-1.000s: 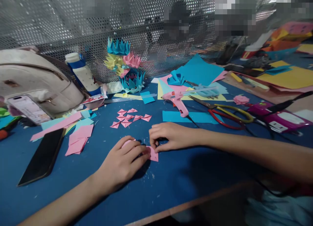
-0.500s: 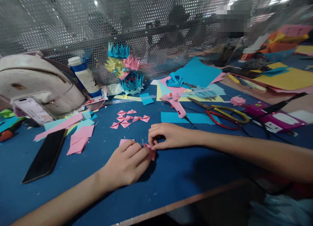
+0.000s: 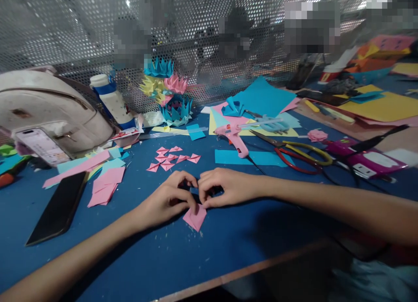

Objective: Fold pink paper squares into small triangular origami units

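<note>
A small pink paper square (image 3: 196, 220) lies on the blue table with one corner toward me, its upper part folded and partly covered by fingers. My left hand (image 3: 168, 199) is bent over it, a fingertip pressing on its top. Against the upper right corner, my right hand (image 3: 225, 186) pinches the paper between curled fingers and thumb. The two hands almost touch. Just beyond them lie several small folded pink paper pieces (image 3: 167, 164). A pile of flat pink paper squares (image 3: 106, 184) rests to the left.
A black phone (image 3: 58, 208) lies at left, near a white backpack (image 3: 48, 104) and a bottle (image 3: 112, 104). Farther back stand folded paper flowers (image 3: 176, 110). To the right are a pink glue gun (image 3: 233, 136), scissors (image 3: 303, 152) and a blue paper strip (image 3: 251, 157).
The pink paper has come down flat, turned corner toward me. My left hand has lifted and opened its curl somewhat, shifting slightly away from me; my right hand has barely moved.
</note>
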Demonstrator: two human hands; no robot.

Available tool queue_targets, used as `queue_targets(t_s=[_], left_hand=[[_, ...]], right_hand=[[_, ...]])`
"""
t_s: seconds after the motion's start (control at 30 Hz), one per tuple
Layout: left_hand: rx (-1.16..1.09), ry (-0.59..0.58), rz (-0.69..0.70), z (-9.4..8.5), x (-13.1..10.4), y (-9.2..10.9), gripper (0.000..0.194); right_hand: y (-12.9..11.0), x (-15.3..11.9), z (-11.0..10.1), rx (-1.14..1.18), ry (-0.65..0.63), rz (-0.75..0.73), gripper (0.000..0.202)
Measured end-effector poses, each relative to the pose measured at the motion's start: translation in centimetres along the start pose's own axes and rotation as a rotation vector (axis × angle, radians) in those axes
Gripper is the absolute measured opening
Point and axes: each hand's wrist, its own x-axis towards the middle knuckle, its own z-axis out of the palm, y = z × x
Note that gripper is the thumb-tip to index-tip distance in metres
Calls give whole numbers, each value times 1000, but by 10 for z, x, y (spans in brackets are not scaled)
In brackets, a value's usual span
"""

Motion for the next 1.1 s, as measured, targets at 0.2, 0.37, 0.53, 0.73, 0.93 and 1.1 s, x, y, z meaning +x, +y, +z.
queue_targets(t_s=[0.2, 0.37, 0.53, 0.73, 0.93, 1.1], left_hand=[[81, 33, 0, 2, -10, 1, 37], [368, 89, 154, 13, -34, 28, 35], [550, 68, 208, 21, -53, 36, 36], [537, -14, 176, 19, -52, 29, 42], [527, -44, 139, 24, -51, 29, 44], [532, -49, 120, 25, -52, 28, 42]], right_hand=[[-2, 0, 4, -80, 11, 30, 4], [-1, 1, 0, -63, -54, 21, 3], [7, 4, -4, 17, -98, 16, 16], [16, 12, -2, -27, -109, -113, 18], [11, 16, -2, -69, -136, -46, 23], [5, 15, 1, -100, -130, 1, 26]])
